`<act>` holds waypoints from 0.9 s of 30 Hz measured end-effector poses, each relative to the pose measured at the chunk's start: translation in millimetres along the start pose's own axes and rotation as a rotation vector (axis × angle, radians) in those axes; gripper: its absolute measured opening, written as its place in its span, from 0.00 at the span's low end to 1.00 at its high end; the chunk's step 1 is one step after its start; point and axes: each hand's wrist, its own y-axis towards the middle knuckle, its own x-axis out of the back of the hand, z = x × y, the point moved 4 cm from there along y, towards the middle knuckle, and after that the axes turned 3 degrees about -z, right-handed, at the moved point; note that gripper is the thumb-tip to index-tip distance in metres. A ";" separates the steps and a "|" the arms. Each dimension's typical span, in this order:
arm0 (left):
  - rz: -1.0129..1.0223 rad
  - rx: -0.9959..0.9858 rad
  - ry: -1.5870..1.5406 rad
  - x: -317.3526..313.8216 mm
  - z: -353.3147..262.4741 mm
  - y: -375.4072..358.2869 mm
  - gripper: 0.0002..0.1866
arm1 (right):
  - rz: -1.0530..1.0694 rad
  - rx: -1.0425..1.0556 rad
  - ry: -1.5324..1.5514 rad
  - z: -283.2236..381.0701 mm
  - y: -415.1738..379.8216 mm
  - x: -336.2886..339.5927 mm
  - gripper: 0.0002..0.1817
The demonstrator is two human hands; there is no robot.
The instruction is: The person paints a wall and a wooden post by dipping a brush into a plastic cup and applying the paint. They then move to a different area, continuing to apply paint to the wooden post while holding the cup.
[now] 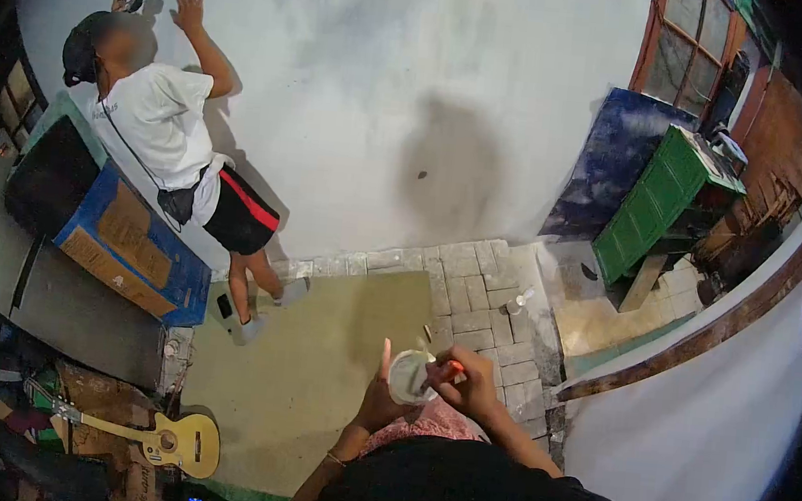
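Observation:
Just in front of my body, my left hand (378, 403) grips a small white tub (403, 369) around its side, with the thumb or a finger pointing up along it. Pale material shows inside the tub. Over its right side, my right hand (473, 388) is closed on a red-handled tool (452, 370). The tool's lower end reaches toward the inside of the tub; its exact shape is hidden by my fingers.
Another person (159, 124) stands at the left, one hand raised against the white wall (356, 113). Around are a blue-and-brown box (125, 241), a yellow guitar (179, 443), a green cabinet (648, 205), a blue panel (609, 159) and a greenish mat (306, 357) on paving.

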 end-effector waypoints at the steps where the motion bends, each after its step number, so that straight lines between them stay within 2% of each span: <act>1: -0.003 0.019 -0.041 1.1 -6.8 -0.4 0.68 | 0.035 0.001 -0.017 1.7 0.7 -0.9 0.12; 5: 0.001 0.086 -0.038 11.0 -35.4 3.0 0.67 | -0.056 -0.058 0.023 2.0 -1.3 -1.2 0.09; 8: 0.019 0.081 -0.038 11.8 -27.2 2.2 0.66 | -0.071 -0.105 0.056 0.1 0.9 -1.5 0.11; 12: -0.035 0.063 0.038 9.8 -10.6 -1.9 0.65 | -0.093 -0.064 0.030 1.5 3.6 -5.3 0.12; 14: -0.122 -0.081 0.060 10.5 -14.3 -8.9 0.65 | -0.020 -0.113 0.045 5.7 6.7 -7.3 0.14; 15: -0.121 -0.080 0.060 10.0 -9.5 -10.4 0.65 | -0.019 -0.114 0.045 6.2 5.7 -10.0 0.14; 18: -0.073 -0.017 0.117 9.7 -1.1 -9.2 0.65 | -0.031 -0.125 0.109 4.8 4.0 -17.4 0.14; 23: -0.178 0.080 -0.054 17.4 -12.6 -9.2 0.64 | -0.058 -0.103 0.136 2.2 1.6 -20.2 0.13; 27: -0.151 0.086 -0.076 18.0 -19.2 -7.6 0.64 | -0.079 -0.110 0.139 -0.5 0.9 -19.0 0.13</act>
